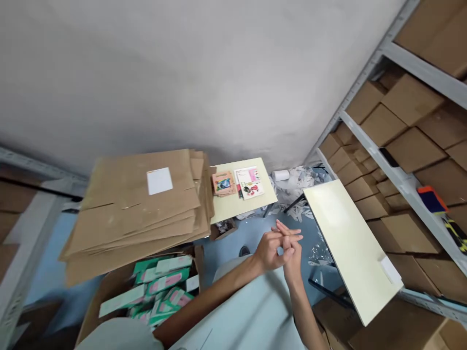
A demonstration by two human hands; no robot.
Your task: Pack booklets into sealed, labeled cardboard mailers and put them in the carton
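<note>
My left hand and my right hand meet in front of my body, above the blue floor. Their fingers cross over each other and several point outward to the right. No object shows in either hand. Beyond them stands a small cream table bearing a stack of orange booklets and some white printed cards. To the right is a longer cream table with a white block-like item near its front end.
Flattened cardboard boxes are stacked on the left, above an open carton of green-and-white packets. Shelves of brown cartons line the right side. A white roll and scraps of plastic lie on the floor by the grey wall.
</note>
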